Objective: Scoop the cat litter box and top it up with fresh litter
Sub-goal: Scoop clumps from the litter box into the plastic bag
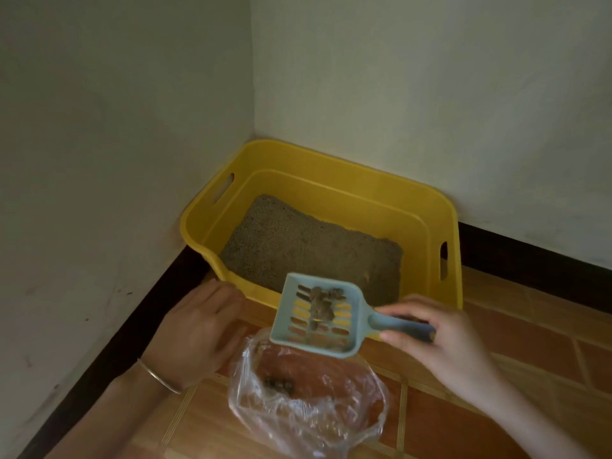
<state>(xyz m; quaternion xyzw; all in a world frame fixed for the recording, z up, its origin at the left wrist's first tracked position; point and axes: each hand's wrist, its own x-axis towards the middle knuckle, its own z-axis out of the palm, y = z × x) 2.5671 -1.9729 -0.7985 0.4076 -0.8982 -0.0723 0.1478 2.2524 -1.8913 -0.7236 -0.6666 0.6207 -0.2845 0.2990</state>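
A yellow litter box sits in the room's corner, holding grey-brown litter. My right hand grips the handle of a pale blue slotted scoop. The scoop carries dark clumps and hangs above the mouth of a clear plastic bag on the floor. A few clumps lie inside the bag. My left hand hovers by the box's front left corner, fingers loosely curled, holding nothing; a thin bangle is on its wrist.
White walls meet behind the box, with a dark skirting board along their base. The floor is orange-brown tile with pale lines, stretching to the right and in front of the box.
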